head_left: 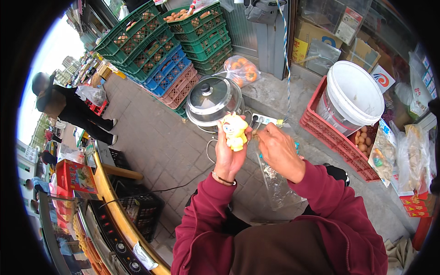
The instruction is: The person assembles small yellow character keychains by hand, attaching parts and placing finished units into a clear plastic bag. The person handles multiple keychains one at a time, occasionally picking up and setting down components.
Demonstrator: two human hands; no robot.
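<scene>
Above the paving, I'm viewing a yellow toy figure, which the left hand is grasping; the right hand is curling closed beside it, on what I cannot tell; beyond, a glass-lidded pot is standing.

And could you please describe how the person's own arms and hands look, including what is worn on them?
Both arms have long, plain maroon sleeves: the left sleeve and the right sleeve show no clear print. The left hand and right hand are without gloves. A thin, dark bracelet circles the left wrist.
</scene>
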